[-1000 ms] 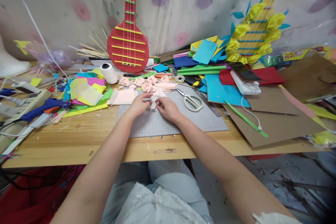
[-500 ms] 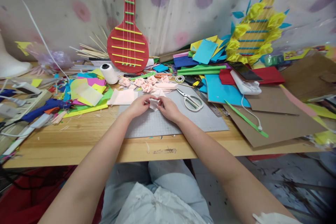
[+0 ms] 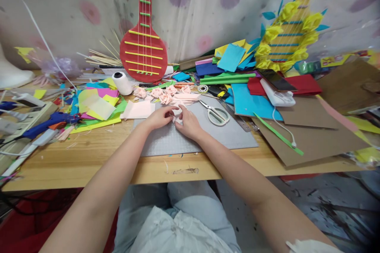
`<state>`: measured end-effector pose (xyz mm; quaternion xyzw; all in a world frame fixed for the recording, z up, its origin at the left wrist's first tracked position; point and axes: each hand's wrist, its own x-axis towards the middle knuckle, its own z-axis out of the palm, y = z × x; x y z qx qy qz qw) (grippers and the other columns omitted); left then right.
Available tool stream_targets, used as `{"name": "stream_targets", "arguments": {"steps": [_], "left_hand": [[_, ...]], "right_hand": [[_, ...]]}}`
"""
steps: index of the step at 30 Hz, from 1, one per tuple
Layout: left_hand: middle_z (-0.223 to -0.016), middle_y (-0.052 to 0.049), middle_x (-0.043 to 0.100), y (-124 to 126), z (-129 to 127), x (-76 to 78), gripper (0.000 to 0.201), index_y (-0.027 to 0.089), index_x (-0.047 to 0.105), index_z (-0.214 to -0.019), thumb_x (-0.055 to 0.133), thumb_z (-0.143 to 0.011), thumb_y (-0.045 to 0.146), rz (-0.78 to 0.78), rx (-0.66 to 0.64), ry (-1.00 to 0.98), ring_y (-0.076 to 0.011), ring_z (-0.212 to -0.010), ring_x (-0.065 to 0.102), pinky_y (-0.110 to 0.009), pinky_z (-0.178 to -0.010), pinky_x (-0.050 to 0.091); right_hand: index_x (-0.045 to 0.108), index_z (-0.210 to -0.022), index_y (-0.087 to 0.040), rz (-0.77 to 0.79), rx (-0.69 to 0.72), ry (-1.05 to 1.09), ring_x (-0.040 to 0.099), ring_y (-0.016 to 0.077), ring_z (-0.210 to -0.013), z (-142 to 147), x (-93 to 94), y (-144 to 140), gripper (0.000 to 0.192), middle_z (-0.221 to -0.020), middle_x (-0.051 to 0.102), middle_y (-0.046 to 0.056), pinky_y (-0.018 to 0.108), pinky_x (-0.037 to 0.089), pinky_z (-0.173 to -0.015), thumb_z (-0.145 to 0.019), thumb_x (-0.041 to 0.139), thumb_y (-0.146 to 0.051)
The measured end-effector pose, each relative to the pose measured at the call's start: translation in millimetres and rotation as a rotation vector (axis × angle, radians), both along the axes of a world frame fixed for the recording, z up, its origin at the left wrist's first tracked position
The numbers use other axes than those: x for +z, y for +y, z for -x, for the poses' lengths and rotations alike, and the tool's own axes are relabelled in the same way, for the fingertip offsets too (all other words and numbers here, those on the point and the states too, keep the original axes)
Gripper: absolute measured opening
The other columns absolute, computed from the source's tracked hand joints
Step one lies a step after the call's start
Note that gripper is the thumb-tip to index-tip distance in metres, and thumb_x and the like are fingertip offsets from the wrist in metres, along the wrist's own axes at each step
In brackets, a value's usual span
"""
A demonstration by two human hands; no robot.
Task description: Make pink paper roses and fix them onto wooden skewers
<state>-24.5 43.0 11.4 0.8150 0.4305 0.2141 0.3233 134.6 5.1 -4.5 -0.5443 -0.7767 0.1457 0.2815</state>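
Note:
Between my fingertips is a small piece of pale pink paper (image 3: 178,119), partly hidden by the fingers. My left hand (image 3: 160,118) pinches it from the left, and my right hand (image 3: 189,122) grips it from the right. Both hands are just above a grey cutting mat (image 3: 160,142). Behind them lie several pink paper flowers (image 3: 166,98) and a stack of pink paper strips (image 3: 187,98). A pale pink sheet (image 3: 138,110) rests left of my left hand. Scissors with light handles (image 3: 218,116) lie on the mat to the right of my right hand.
At the back stand a red paper lute (image 3: 143,53) and a yellow one with paper flowers (image 3: 286,39). A white thread spool (image 3: 122,84), coloured paper (image 3: 97,104) and a blue glue gun (image 3: 50,123) are to the left. Brown cardboard (image 3: 308,134) and a phone (image 3: 276,80) lie right.
My fingers have closed further around the pink paper, so less of it shows. The right hand has turned slightly, its fingers now raised over the piece. The view has shifted a little.

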Motion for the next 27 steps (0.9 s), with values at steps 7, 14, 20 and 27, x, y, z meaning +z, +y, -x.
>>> {"name": "stream_targets", "arguments": {"steps": [7, 14, 20, 27], "left_hand": [[-0.088, -0.002, 0.059, 2.8, -2.9, -10.5, 0.053, 0.020, 0.041, -0.125, 0.044, -0.073, 0.017, -0.077, 0.023, 0.028, -0.0112, -0.070, 0.053, -0.025, -0.069, 0.043], [-0.087, -0.003, 0.059, 0.0, -8.5, -9.2, 0.051, 0.021, 0.039, -0.125, 0.046, -0.075, 0.022, -0.085, 0.099, 0.109, -0.0136, -0.072, 0.054, -0.026, -0.066, 0.041], [-0.085, -0.003, 0.061, -5.4, -14.2, -9.6, 0.051, 0.021, 0.039, -0.125, 0.046, -0.074, 0.020, -0.123, 0.189, 0.149, -0.0147, -0.071, 0.055, -0.026, -0.063, 0.040], [-0.088, -0.005, 0.061, -14.6, -20.9, -16.8, 0.047, 0.017, 0.044, -0.120, 0.046, -0.073, 0.017, -0.198, 0.314, 0.108, -0.0172, -0.078, 0.055, -0.029, -0.070, 0.042]], "right_hand": [[0.025, -0.132, -0.010, 0.042, 0.041, 0.036, 0.050, 0.0179, -0.083, -4.9, 0.0, 1.8, 0.067, -0.088, 0.058, 0.006, 0.033, 0.039, -0.079, -0.072, 0.051, -0.023], [0.022, -0.134, -0.009, 0.079, 0.072, 0.091, 0.050, 0.0167, -0.080, -9.0, -2.1, 4.2, 0.073, -0.087, 0.057, 0.005, 0.031, 0.039, -0.077, -0.070, 0.054, -0.025], [0.024, -0.133, -0.010, 0.084, 0.090, 0.108, 0.049, 0.0162, -0.079, -10.1, -1.7, 4.3, 0.071, -0.088, 0.057, 0.005, 0.031, 0.039, -0.076, -0.069, 0.053, -0.022], [0.029, -0.131, -0.011, 0.089, 0.086, 0.097, 0.048, 0.0161, -0.079, -10.1, -0.6, 4.3, 0.067, -0.089, 0.056, 0.005, 0.031, 0.039, -0.078, -0.069, 0.053, -0.021]]}}
